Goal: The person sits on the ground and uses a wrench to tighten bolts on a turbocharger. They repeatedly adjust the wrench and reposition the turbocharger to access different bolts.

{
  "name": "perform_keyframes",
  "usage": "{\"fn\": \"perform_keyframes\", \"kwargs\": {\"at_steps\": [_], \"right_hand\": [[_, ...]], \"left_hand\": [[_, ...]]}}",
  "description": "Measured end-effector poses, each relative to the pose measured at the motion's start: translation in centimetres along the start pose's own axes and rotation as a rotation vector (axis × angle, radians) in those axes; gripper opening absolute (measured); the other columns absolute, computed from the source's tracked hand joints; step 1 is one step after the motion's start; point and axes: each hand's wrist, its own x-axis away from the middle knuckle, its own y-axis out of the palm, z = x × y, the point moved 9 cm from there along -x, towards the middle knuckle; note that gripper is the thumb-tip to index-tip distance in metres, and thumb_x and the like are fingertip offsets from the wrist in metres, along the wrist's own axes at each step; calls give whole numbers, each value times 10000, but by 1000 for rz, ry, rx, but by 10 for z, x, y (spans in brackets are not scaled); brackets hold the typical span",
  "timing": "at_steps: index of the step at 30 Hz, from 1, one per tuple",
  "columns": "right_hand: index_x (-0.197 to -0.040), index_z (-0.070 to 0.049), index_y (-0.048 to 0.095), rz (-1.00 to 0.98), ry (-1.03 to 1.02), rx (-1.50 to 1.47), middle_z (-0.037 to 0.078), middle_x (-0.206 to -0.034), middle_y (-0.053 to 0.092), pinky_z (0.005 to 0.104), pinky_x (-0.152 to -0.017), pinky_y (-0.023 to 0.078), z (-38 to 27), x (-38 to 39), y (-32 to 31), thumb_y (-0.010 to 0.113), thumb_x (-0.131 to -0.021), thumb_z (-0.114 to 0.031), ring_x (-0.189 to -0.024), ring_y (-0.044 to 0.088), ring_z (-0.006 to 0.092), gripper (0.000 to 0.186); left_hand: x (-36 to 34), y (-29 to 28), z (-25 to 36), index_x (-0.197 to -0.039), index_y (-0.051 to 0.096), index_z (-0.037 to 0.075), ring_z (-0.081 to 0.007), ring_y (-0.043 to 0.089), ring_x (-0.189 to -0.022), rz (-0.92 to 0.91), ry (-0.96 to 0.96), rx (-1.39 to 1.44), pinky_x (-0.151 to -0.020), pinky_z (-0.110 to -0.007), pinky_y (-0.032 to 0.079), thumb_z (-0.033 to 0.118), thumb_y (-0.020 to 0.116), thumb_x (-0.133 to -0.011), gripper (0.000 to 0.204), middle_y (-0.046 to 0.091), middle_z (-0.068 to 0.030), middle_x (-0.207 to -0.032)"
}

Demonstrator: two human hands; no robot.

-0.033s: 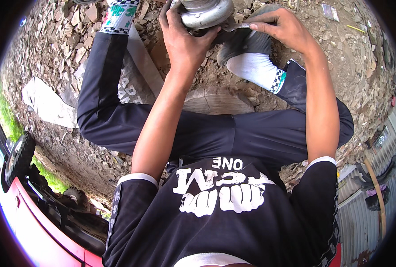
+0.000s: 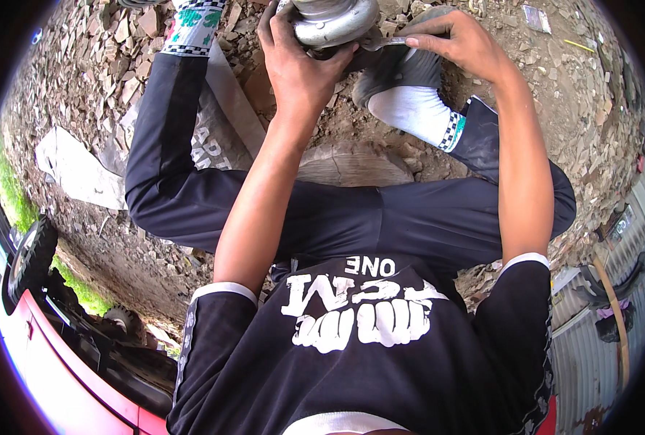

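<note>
At the top edge of the head view, a silver, rounded metal housing (image 2: 335, 27), shaped like a turbocharger, is partly cut off by the frame. My left hand (image 2: 302, 67) wraps round its left and lower side, with the thumb under it. In my right hand (image 2: 461, 45), the thumb and fingers pinch a thin metal wrench (image 2: 395, 41). The wrench's far end meets the lower right of the turbocharger housing; exactly what it touches there is too small to make out. Darker metal parts sit beneath the housing, mostly hidden by my left hand.
My crossed legs surround the work, with a dark shoe (image 2: 402, 72) just under the wrench. A flat piece of wood (image 2: 355, 165) lies before my lap. Broken stone covers the ground. A white sack (image 2: 79, 167) lies left, near a red vehicle (image 2: 68, 362); corrugated metal sheets (image 2: 583, 362) are at right.
</note>
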Motion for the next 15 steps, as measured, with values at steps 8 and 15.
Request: {"fn": "perform_keyframes", "kwargs": {"at_steps": [8, 15], "right_hand": [[-1041, -40, 817, -134, 224, -68, 68, -942, 803, 307, -763, 557, 20, -36, -15, 878, -818, -278, -827, 714, 139, 333], [-979, -21, 743, 0, -30, 162, 127, -828, 751, 386, -725, 544, 14, -94, -11, 758, -782, -269, -765, 686, 216, 317]], "left_hand": [[2, 8, -8, -1371, 464, 7, -387, 578, -1192, -47, -53, 33, -990, -469, 507, 365, 975, -629, 970, 546, -209, -1275], [4, 5, -10, -1413, 432, 11, -380, 555, -1248, -13, -7, 29, -1031, -471, 493, 341, 964, -648, 988, 527, -217, -1324]]}}
